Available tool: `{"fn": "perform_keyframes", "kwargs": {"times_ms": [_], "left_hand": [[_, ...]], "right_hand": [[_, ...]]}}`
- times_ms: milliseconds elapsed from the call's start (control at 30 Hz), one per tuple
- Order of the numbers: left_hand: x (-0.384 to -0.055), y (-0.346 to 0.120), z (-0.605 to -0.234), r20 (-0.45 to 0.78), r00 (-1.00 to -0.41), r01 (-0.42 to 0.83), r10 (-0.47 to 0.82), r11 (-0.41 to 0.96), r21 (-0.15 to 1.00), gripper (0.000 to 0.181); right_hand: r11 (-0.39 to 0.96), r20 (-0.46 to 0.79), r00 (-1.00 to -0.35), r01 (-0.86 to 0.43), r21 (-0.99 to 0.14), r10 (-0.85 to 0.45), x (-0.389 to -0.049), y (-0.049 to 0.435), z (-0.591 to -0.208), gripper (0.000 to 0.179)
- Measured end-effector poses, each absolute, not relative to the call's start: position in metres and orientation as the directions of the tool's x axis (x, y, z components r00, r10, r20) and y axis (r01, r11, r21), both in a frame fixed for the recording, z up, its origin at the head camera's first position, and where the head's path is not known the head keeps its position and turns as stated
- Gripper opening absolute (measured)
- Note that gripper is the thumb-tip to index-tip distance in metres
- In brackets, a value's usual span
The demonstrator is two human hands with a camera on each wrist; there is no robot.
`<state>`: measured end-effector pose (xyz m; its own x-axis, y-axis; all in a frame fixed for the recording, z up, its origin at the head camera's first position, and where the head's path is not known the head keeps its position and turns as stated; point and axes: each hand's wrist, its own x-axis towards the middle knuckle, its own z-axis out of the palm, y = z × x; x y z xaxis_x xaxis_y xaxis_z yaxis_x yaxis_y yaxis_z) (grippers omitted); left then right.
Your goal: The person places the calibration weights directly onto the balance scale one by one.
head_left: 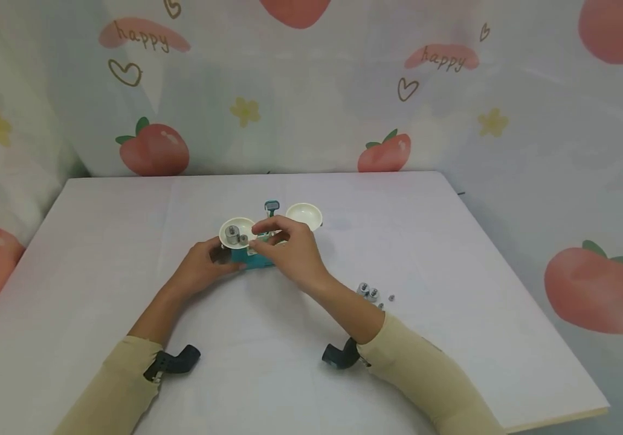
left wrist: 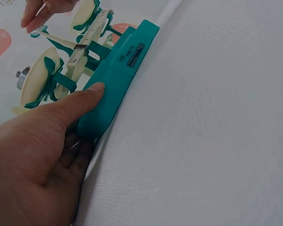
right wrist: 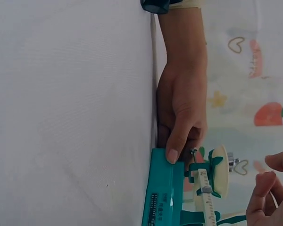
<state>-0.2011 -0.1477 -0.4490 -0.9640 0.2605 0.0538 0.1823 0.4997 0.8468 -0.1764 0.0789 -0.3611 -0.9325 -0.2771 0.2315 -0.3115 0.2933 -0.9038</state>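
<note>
A teal balance scale [head_left: 257,261] with two cream pans stands on the white table. In its left pan [head_left: 245,224] sit a larger metal weight [head_left: 232,234] and a smaller one [head_left: 243,239]. My left hand [head_left: 200,267] grips the left end of the base, the thumb pressed on its front face in the left wrist view and the other fingers behind it. Beside the left pan, over the middle of the scale, my right hand [head_left: 296,254] hovers with loosely bent fingers; thumb and forefinger stand apart with nothing between them. The right pan [head_left: 304,214] holds nothing.
Several loose metal weights [head_left: 373,294] lie on the table [head_left: 425,241] to the right, beside my right forearm. A fruit-printed cloth [head_left: 311,90] hangs behind the table. Dark wrist cameras [head_left: 180,359] stick out from both sleeves over the tabletop.
</note>
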Motion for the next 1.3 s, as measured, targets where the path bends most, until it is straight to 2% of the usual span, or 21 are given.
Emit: {"fn": "perform_keyframes", "kwargs": {"times_ms": [400,767,1067,1300], "left_hand": [[-0.204,-0.149,-0.445,0.039,-0.97,0.161,0.239,0.519,0.84,0.073],[-0.205,-0.145,-0.449,0.029,-0.97,0.153,0.241,0.515,0.843,0.075],[-0.204,-0.145,-0.45,0.029,-0.968,0.158,0.25,0.513,0.843,0.075],[-0.203,-0.146,-0.449,0.026,-0.971,0.148,0.237,0.512,0.846,0.074]], "right_hand": [[0.31,0.198,-0.938,-0.286,-0.907,-0.285,-0.172,0.105,-0.364,0.02],[0.385,0.179,-0.954,-0.264,-0.884,-0.242,-0.163,0.152,-0.36,0.021],[0.464,0.051,-0.983,-0.128,-0.876,-0.176,-0.146,0.19,-0.363,0.02],[0.477,0.043,-0.992,-0.097,-0.873,-0.122,-0.142,0.217,-0.361,0.023]]}}
